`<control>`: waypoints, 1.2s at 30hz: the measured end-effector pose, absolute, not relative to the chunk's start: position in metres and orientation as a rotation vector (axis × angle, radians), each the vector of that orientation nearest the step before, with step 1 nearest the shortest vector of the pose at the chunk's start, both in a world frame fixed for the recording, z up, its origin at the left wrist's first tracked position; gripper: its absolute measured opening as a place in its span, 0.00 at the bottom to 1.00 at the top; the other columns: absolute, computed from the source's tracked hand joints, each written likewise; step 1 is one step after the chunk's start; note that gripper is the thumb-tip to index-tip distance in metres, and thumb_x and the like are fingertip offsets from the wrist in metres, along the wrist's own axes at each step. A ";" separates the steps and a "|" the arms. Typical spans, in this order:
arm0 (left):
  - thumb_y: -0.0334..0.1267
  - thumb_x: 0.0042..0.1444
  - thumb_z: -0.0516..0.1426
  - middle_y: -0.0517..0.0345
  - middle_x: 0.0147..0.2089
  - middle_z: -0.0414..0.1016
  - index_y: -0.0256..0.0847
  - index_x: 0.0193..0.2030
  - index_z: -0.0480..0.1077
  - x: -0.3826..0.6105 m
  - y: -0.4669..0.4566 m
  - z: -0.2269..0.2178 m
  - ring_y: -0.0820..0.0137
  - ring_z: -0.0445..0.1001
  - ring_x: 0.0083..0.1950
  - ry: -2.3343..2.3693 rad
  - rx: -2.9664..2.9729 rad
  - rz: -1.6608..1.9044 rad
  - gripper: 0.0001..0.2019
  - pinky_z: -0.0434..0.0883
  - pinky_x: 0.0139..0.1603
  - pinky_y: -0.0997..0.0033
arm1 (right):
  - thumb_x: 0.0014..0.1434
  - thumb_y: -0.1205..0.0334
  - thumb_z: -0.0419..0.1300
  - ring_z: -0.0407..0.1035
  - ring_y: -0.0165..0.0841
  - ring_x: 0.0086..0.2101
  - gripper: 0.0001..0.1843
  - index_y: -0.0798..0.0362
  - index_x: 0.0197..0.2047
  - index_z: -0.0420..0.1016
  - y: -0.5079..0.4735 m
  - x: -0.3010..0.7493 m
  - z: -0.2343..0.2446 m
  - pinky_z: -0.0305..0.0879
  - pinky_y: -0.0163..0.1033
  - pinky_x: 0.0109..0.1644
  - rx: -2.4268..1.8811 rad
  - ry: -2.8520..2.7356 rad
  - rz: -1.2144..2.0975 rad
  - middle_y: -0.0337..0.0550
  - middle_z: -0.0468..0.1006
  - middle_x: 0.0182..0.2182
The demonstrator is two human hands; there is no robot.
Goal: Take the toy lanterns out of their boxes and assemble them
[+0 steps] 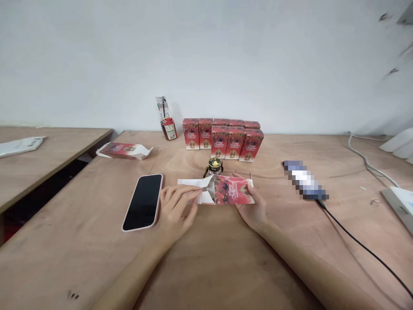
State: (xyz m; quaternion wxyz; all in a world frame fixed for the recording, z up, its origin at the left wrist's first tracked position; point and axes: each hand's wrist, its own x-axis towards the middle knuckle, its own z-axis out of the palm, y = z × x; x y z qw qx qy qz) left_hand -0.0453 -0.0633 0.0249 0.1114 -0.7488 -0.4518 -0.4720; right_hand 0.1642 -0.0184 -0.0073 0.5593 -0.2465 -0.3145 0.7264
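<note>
The right hand (250, 202) grips the closed end of a red printed box (230, 190), held above the middle of the counter (206, 258). The left hand (179, 206) has its fingertips at the open white flaps (whether they pinch, I cannot tell). Just behind the box is a black-and-gold-topped ornament (214, 165), partly hidden. A pink-edged phone (143, 202) lies toward the counter's left edge, an open carton (124, 150) near its far left corner; upright red boxes (219, 142) stand by the far edge.
</note>
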 end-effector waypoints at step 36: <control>0.47 0.49 0.58 0.64 0.30 0.67 0.42 0.32 0.64 -0.080 -0.039 0.039 0.73 0.68 0.30 -1.687 -1.227 -2.743 0.11 0.68 0.33 0.72 | 0.52 0.42 0.58 0.68 0.44 0.49 0.21 0.48 0.42 0.73 -0.001 0.180 -0.008 0.66 0.48 0.51 -0.601 -0.775 1.447 0.40 0.78 0.40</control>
